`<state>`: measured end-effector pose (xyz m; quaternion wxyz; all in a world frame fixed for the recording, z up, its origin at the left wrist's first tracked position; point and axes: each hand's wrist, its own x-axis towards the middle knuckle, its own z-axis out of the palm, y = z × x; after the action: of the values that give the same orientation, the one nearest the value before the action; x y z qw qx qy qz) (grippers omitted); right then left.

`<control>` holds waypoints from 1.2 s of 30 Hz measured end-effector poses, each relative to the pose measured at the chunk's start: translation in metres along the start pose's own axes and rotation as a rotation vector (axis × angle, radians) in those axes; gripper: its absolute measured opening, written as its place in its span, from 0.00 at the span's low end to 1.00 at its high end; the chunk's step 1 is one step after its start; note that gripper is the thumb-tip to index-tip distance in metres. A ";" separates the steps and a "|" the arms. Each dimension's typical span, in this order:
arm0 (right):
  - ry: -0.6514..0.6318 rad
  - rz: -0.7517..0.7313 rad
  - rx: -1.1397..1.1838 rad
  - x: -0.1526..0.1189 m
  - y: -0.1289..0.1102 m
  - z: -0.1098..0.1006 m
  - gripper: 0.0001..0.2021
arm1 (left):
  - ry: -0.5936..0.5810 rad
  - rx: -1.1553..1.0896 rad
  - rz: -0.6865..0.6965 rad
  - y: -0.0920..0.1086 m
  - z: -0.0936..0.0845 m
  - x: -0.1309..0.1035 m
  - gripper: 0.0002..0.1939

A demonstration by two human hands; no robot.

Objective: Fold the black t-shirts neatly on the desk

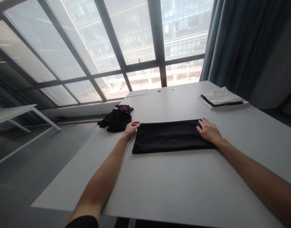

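A black cloth point(169, 136), folded into a long flat rectangle, lies across the white table in front of me. At its far left corner, my left hand point(130, 129) has thumb and fingers closed on the edge. My right hand point(208, 130) rests on the right end of the cloth, palm down with the fingers spread, covering that end in part. What kind of garment the cloth is cannot be made out.
A crumpled black garment with pink print point(118, 118) lies by the table's left edge. Folded white and black clothes point(221, 96) are stacked at the back right. Paper point(137, 93) lies at the far edge of the table point(174, 186). Another table point(14, 112) stands left.
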<state>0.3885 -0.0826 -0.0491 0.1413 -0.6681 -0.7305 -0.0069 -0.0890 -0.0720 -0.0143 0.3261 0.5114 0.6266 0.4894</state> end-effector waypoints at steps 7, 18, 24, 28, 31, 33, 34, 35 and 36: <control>0.009 -0.010 -0.016 -0.001 0.000 0.000 0.29 | 0.086 -0.044 0.040 -0.011 0.004 0.006 0.26; 0.013 -0.009 -0.015 0.000 0.002 0.003 0.29 | 0.150 0.033 0.102 -0.012 0.008 0.002 0.17; 0.009 -0.007 -0.020 0.000 0.001 0.003 0.29 | 0.186 0.116 0.099 -0.016 0.010 -0.002 0.15; 0.007 -0.007 -0.013 -0.001 -0.002 -0.002 0.30 | 0.181 0.178 0.114 -0.011 0.009 -0.004 0.14; -0.001 -0.003 0.000 -0.002 -0.003 -0.004 0.30 | 0.163 0.236 0.163 0.005 0.010 -0.006 0.15; -0.006 -0.002 0.003 -0.002 -0.004 -0.005 0.29 | 0.138 0.275 0.221 0.022 0.018 -0.013 0.14; -0.001 -0.003 0.000 -0.003 -0.005 -0.007 0.29 | 0.108 0.297 0.261 0.031 0.025 -0.020 0.14; 0.020 -0.006 -0.011 -0.005 -0.007 -0.010 0.28 | 0.061 0.329 0.313 0.040 0.034 -0.028 0.14; 0.058 -0.013 -0.029 -0.008 -0.011 -0.014 0.27 | 0.000 0.362 0.370 0.049 0.046 -0.039 0.14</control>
<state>0.3814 -0.0939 -0.0356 0.1529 -0.6650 -0.7301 -0.0376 -0.0209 -0.0968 0.0143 0.1342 0.6672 0.5997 0.4208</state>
